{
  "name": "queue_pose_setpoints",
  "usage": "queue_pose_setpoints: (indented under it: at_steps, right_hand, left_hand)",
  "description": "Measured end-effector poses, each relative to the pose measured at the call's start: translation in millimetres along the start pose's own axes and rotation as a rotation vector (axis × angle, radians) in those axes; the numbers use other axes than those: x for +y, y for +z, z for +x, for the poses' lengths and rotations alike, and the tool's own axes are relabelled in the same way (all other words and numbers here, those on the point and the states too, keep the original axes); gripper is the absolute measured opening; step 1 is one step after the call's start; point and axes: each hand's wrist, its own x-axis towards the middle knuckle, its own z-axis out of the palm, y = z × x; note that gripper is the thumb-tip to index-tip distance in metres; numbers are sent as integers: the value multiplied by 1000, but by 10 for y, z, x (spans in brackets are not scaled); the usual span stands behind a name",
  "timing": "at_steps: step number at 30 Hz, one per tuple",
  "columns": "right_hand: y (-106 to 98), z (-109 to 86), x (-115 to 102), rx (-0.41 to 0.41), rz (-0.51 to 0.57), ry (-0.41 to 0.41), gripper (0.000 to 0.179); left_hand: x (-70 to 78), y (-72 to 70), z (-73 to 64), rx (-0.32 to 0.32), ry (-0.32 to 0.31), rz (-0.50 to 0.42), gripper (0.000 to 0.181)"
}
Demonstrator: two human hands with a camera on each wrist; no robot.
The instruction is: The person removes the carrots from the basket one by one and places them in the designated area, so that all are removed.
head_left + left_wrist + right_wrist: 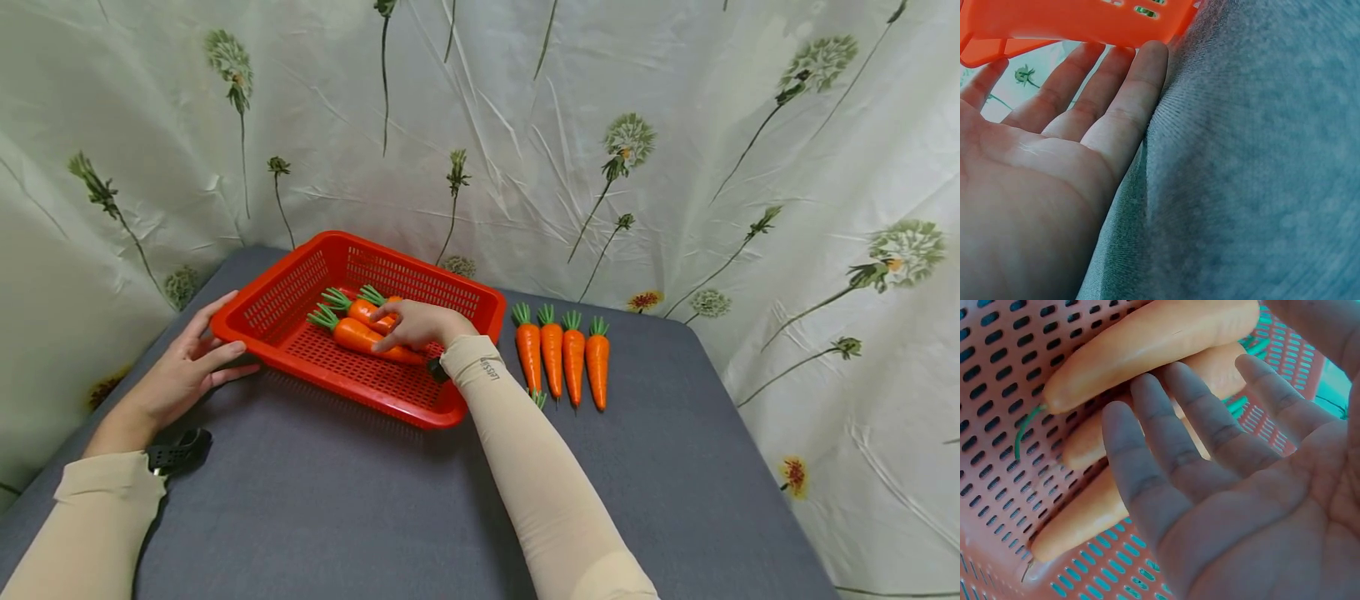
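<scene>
A red perforated plastic basket (262,354) holds three carrots with green tops, among them the nearest carrot (352,335). My left hand (176,379) is at the basket's left end, its extended fingertips touching the outer wall below the rim. Inside the basket, my right hand (420,323) reaches palm down over the carrots and partly covers them. In the right wrist view its loosely bent, spread fingers (1194,387) lie across the middle carrot (1085,440), beside the uppermost carrot (1160,347). The lowest carrot (1079,519) runs partly behind the fingers.
Right of the basket, several carrots (573,362) lie side by side on the grey tabletop (660,475), tops pointing away. Another green carrot top (537,398) shows beside my right sleeve (525,467), the rest hidden. A flower-patterned curtain (525,150) hangs behind the table.
</scene>
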Motion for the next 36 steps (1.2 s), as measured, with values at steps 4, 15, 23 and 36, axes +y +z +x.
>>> queue_pose_setpoints:
  at_steps: [4, 15, 23, 36]
  right_hand:
    - [39, 6, -33, -16, -9, 32, 59]
    - [162, 75, -115, 51, -275, 87, 61]
    - [196, 104, -115, 62, -322, 132, 59]
    - [211, 98, -80, 23, -329, 96, 54]
  left_hand:
    - [0, -4, -6, -3, 4, -6, 75]
    - [21, -9, -5, 5, -7, 15, 75]
    - [13, -9, 5, 7, -10, 32, 75]
    - [5, 0, -4, -4, 4, 6, 75]
